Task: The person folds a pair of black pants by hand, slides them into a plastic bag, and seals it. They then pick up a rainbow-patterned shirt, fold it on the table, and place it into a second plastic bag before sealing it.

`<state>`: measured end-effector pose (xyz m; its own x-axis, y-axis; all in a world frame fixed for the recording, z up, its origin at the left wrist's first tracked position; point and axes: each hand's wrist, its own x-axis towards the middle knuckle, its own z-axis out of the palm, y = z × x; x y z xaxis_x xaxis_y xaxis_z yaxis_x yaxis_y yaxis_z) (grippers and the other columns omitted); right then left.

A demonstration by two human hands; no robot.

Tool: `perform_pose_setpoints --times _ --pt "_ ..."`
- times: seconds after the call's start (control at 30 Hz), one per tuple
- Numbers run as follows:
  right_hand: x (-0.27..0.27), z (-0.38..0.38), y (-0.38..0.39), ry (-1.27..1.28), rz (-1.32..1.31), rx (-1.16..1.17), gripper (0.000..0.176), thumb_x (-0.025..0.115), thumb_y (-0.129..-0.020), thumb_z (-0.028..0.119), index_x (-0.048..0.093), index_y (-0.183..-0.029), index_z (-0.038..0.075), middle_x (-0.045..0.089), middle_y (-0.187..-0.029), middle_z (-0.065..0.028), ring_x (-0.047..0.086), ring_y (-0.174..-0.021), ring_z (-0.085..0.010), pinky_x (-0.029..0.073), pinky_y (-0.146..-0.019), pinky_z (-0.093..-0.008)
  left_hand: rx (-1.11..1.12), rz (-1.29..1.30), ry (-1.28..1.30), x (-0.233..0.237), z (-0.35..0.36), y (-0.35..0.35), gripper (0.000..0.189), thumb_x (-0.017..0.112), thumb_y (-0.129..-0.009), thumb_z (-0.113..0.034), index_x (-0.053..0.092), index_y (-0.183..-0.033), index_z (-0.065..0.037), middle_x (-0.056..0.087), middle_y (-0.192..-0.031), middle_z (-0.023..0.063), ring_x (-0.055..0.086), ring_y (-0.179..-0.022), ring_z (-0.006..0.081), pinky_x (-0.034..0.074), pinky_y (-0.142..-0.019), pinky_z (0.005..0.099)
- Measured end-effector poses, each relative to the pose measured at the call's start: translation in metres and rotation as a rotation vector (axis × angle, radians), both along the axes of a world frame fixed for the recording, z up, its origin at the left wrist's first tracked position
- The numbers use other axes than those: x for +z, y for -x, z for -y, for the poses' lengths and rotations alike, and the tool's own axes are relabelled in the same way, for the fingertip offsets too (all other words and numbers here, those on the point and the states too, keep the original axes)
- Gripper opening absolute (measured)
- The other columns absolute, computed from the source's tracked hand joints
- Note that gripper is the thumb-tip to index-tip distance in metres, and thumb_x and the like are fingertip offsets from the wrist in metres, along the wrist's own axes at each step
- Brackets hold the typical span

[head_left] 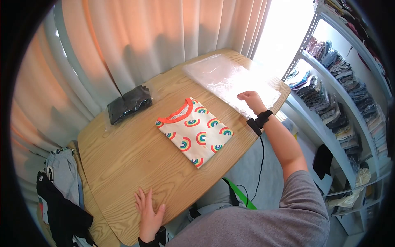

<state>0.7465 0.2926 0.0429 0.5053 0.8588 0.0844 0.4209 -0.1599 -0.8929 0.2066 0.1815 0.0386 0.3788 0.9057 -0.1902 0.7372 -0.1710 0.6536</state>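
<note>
My left hand point(149, 214) lies on the wooden table near its front edge, fingers spread and holding nothing. My right hand point(252, 100) is over the clear plastic bags point(222, 74) at the far right of the table. Its fingers are curled together, and I cannot make out whether a bag is pinched in them. Between my hands lies a folded T-shirt point(196, 132), cream with a rainbow print and an orange-red neckband. Its collar points to the back left.
A dark garment packed in clear plastic point(130, 104) lies at the table's back left, by the curtain point(144, 33). Loose clothes point(61, 197) are piled at the left. Shelves point(337, 61) of packed garments stand at the right. A black cable point(263, 160) hangs from my right wrist strap.
</note>
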Motion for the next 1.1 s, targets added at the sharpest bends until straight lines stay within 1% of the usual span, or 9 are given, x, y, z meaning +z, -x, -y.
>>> perform_pose_setpoints --times 0.2,0.4,0.53,0.67,0.73,0.8,0.9,1.0,1.1 --pt "0.013 -0.006 0.003 -0.220 -0.077 -0.175 0.020 0.068 -0.081 0.018 0.063 -0.077 -0.001 0.066 -0.082 -0.0054 0.057 -0.075 -0.0103 0.044 -0.068 -0.0239 0.001 -0.013 -0.005 0.001 0.001 -0.001 0.068 0.059 -0.085 -0.025 0.027 -0.142 -0.005 0.003 -0.151 0.0247 -0.004 -0.139 0.0432 -0.001 -0.109 0.0547" --pt "0.041 -0.011 0.051 -0.445 -0.103 0.047 0.017 0.062 -0.087 0.016 0.059 -0.082 0.000 0.067 -0.100 -0.0089 0.056 -0.086 -0.0094 0.044 -0.077 -0.0237 0.015 -0.014 -0.006 0.001 0.002 0.000 0.069 0.060 -0.084 -0.024 0.027 -0.142 -0.005 0.004 -0.151 0.0254 -0.003 -0.139 0.0438 0.000 -0.109 0.0547" --pt "0.071 0.003 0.133 -0.359 0.005 0.429 0.011 0.052 -0.093 0.011 0.050 -0.087 0.002 0.062 -0.115 -0.0104 0.052 -0.098 -0.0076 0.041 -0.088 -0.0244 0.017 -0.015 -0.023 -0.004 0.002 0.002 0.069 0.061 -0.084 -0.023 0.027 -0.141 -0.005 0.006 -0.150 0.0269 -0.001 -0.139 0.0437 0.001 -0.109 0.0543" --pt "0.069 0.026 0.226 -0.280 -0.001 0.674 0.017 0.051 -0.094 0.016 0.052 -0.103 0.001 0.063 -0.102 -0.0059 0.052 -0.083 -0.0100 0.045 -0.077 -0.0260 0.048 0.022 -0.037 0.000 0.002 -0.003 0.072 0.060 -0.084 -0.023 0.023 -0.143 -0.004 0.011 -0.148 0.0281 0.003 -0.139 0.0417 0.004 -0.110 0.0508" --pt "0.059 0.036 0.270 -0.314 -0.148 0.907 0.015 0.050 -0.095 0.015 0.048 -0.095 0.001 0.063 -0.097 -0.0073 0.054 -0.085 -0.0123 0.044 -0.077 -0.0274 0.085 0.052 -0.042 -0.002 0.001 0.002 0.073 0.059 -0.086 -0.023 0.020 -0.144 -0.004 0.013 -0.148 0.0272 0.005 -0.140 0.0393 0.006 -0.111 0.0482" --pt "0.049 0.054 0.315 -0.184 -0.377 0.967 0.016 0.051 -0.094 0.015 0.046 -0.091 0.001 0.063 -0.097 -0.0092 0.056 -0.085 -0.0144 0.044 -0.076 -0.0289 0.152 0.607 0.058 -0.008 0.002 0.009 0.062 0.049 -0.094 -0.018 0.017 -0.146 -0.007 0.019 -0.149 0.0179 0.026 -0.136 0.0275 0.029 -0.106 0.0360" --pt "0.030 0.074 0.360 -0.171 -0.460 1.071 0.016 0.051 -0.094 0.016 0.048 -0.093 0.001 0.062 -0.095 -0.0120 0.057 -0.083 -0.0180 0.045 -0.074 -0.0310 0.357 1.053 0.058 -0.001 0.003 0.010 0.056 0.041 -0.099 -0.019 0.014 -0.146 -0.007 0.028 -0.146 0.0130 0.042 -0.123 0.0189 0.039 -0.096 0.0291" --pt "0.018 0.088 0.384 0.087 -0.343 1.195 0.011 0.048 -0.096 0.013 0.047 -0.092 0.002 0.062 -0.105 -0.0108 0.056 -0.093 -0.0106 0.044 -0.070 -0.0283 0.469 1.068 -0.071 0.005 0.007 0.016 0.049 0.040 -0.099 -0.023 0.026 -0.143 -0.004 0.040 -0.138 0.0120 0.048 -0.115 0.0164 0.040 -0.095 0.0306" --pt "-0.003 0.095 0.396 -0.013 -0.358 1.284 0.017 0.051 -0.094 0.018 0.049 -0.098 0.002 0.061 -0.104 -0.0122 0.059 -0.098 -0.0210 0.045 -0.083 -0.0313 0.471 0.855 0.045 -0.006 0.008 0.039 0.040 0.041 -0.098 -0.018 0.043 -0.133 0.002 0.045 -0.133 0.0165 0.041 -0.125 0.0199 0.032 -0.103 0.0313"
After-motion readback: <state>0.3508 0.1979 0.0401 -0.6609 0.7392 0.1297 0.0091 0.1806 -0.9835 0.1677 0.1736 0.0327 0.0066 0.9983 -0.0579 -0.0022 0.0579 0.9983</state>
